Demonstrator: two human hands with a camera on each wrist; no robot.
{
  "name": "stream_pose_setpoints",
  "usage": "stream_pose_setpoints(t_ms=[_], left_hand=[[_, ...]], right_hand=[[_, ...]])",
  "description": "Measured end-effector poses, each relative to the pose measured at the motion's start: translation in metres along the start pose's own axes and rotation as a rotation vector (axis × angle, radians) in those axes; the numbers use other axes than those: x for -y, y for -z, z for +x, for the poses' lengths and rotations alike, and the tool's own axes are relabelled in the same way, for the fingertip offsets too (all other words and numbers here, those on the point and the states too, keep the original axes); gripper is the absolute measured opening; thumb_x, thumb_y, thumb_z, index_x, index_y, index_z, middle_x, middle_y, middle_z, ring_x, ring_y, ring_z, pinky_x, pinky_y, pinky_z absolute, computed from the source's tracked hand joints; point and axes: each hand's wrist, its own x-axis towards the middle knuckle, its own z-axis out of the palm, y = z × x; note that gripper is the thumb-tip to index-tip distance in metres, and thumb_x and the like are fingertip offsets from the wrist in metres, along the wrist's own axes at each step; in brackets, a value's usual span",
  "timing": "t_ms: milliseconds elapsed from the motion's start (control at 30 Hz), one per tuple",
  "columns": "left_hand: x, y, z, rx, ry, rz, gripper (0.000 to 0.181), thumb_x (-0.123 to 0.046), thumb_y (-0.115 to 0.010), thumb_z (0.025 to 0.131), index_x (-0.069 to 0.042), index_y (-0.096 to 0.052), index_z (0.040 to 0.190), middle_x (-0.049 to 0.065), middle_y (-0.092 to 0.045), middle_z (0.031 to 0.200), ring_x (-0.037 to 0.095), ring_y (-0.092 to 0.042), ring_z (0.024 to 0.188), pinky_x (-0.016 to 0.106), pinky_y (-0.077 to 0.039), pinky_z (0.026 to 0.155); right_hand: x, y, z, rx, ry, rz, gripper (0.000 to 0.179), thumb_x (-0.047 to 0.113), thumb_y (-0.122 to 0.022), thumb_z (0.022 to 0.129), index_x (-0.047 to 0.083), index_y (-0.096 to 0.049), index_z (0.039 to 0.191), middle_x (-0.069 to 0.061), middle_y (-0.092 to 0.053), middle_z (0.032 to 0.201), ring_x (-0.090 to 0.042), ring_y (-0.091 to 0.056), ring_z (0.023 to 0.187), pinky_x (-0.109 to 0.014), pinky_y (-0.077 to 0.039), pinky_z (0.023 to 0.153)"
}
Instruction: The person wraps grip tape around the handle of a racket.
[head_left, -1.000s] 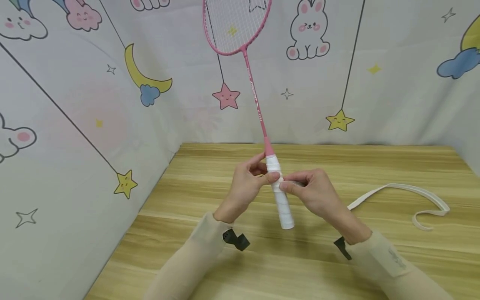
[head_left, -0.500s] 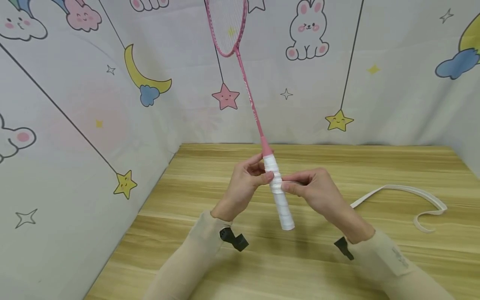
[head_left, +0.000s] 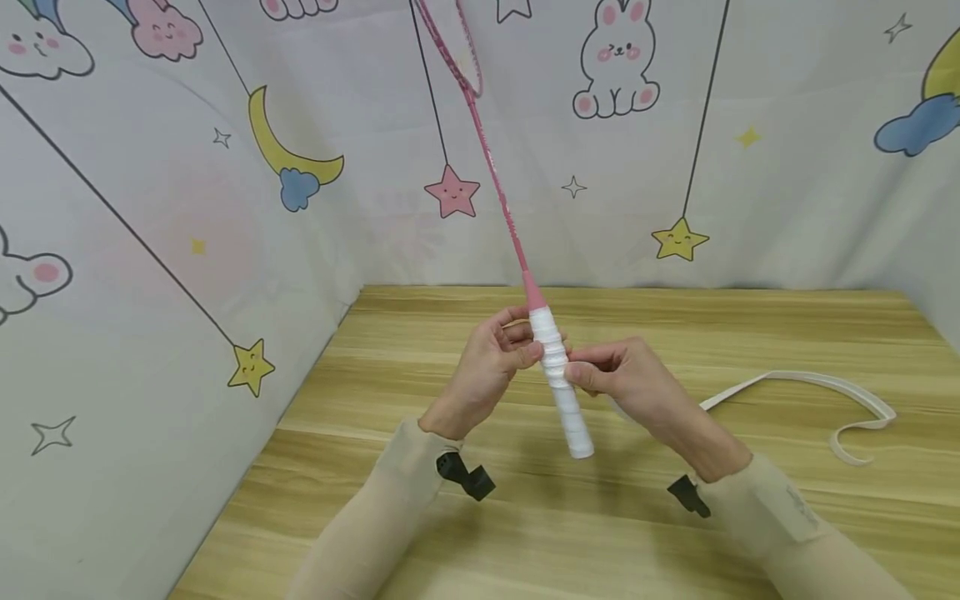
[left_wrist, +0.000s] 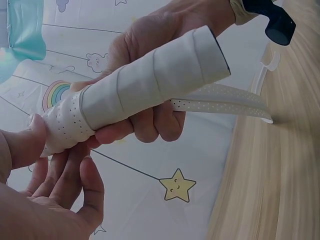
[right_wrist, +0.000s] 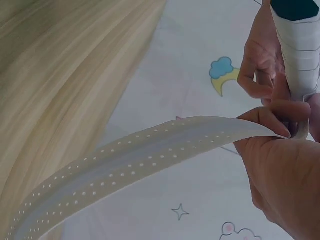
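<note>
Above the surface point(head_left: 435, 542), grips racket point(head_left: 502, 193) by upper handle point(head_left: 555, 367) in curled left hand point(head_left: 483, 368). Tilts its long axis up-left, with butt point(head_left: 581, 452) down. Pinches tape point(right_wrist: 135, 159) in right hand point(head_left: 639, 385), just right of handle, nearer the butt; trails loose length onto surface.

Work surface: wood-grain tabletop point(head_left: 585, 533), extending beneath the left hand point(head_left: 483, 371) and right hand point(head_left: 639, 383). Lying on the surface, to the right of the right hand: off-white perforated strip point(head_left: 825, 381), arched outward, then folded back toward that hand, free end hooked.
</note>
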Motion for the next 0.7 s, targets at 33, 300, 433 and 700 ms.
stream_pose_setpoints(t_ms=[33, 300, 433, 700], left_hand=[[0.000, 0.000, 0.000, 0.001, -0.004, -0.008, 0.048, 0.009, -0.057, 0.107, 0.007, -0.046, 0.154, 0.027, -0.075, 0.133, 0.006, -0.078, 0.103, 0.028, -0.058, 0.105], [0.000, -0.001, -0.004, -0.032, -0.060, 0.048, 0.047, 0.001, -0.067, 0.100, 0.005, -0.057, 0.145, 0.002, -0.078, 0.120, 0.010, -0.072, 0.109, 0.028, -0.058, 0.100], [0.001, -0.005, -0.004, -0.085, -0.080, 0.147, 0.049, -0.001, -0.073, 0.098, 0.001, -0.060, 0.145, -0.003, -0.069, 0.118, 0.011, -0.065, 0.107, 0.028, -0.056, 0.093], [0.003, -0.014, -0.003, -0.176, -0.136, 0.331, 0.054, -0.007, -0.083, 0.096, -0.004, -0.062, 0.145, 0.016, -0.070, 0.121, 0.014, -0.067, 0.099, 0.027, -0.056, 0.088]], right_hand=[[0.000, 0.000, 0.000, -0.009, 0.006, -0.004, 0.033, 0.017, -0.076, 0.103, -0.008, -0.077, 0.125, 0.015, -0.076, 0.092, -0.011, -0.059, 0.088, -0.028, -0.054, 0.081], [-0.001, -0.004, 0.000, -0.074, 0.024, -0.006, 0.032, 0.015, -0.080, 0.100, -0.007, -0.079, 0.123, 0.002, -0.085, 0.099, -0.006, -0.072, 0.092, -0.027, -0.060, 0.088], [0.000, -0.005, -0.001, -0.105, 0.003, -0.015, 0.031, 0.016, -0.082, 0.099, -0.004, -0.080, 0.122, -0.003, -0.086, 0.102, -0.007, -0.073, 0.093, -0.027, -0.060, 0.089], [0.000, -0.010, -0.001, -0.136, 0.013, -0.046, 0.028, 0.015, -0.081, 0.100, -0.002, -0.081, 0.122, -0.018, -0.083, 0.118, -0.009, -0.074, 0.099, -0.025, -0.061, 0.089]])
